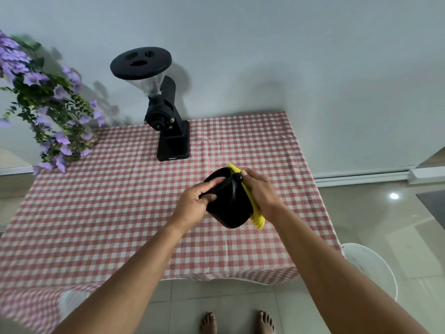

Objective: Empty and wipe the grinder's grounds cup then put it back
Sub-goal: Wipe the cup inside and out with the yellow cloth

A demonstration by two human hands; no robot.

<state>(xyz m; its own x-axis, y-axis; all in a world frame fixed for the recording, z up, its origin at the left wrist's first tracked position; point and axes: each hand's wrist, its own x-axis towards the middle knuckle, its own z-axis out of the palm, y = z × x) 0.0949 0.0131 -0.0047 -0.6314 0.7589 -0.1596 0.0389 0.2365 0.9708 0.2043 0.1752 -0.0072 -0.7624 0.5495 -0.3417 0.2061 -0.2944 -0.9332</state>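
Observation:
The black grounds cup [231,208] is held tilted above the middle of the table, its mouth turned away from me. My left hand [195,203] grips its left side near the rim. My right hand [260,191] presses a yellow cloth [257,216] against the cup's right side; the cloth shows above and below that hand. The black grinder [168,121] with its clear hopper and black lid stands at the back of the table, and its base platform is bare. The cup's inside is hidden.
A red-and-white checked tablecloth [120,201] covers the table. Purple artificial flowers [48,104] hang at the back left corner. A white chair [375,268] stands by the table's right front corner. My bare feet are on the tiled floor below.

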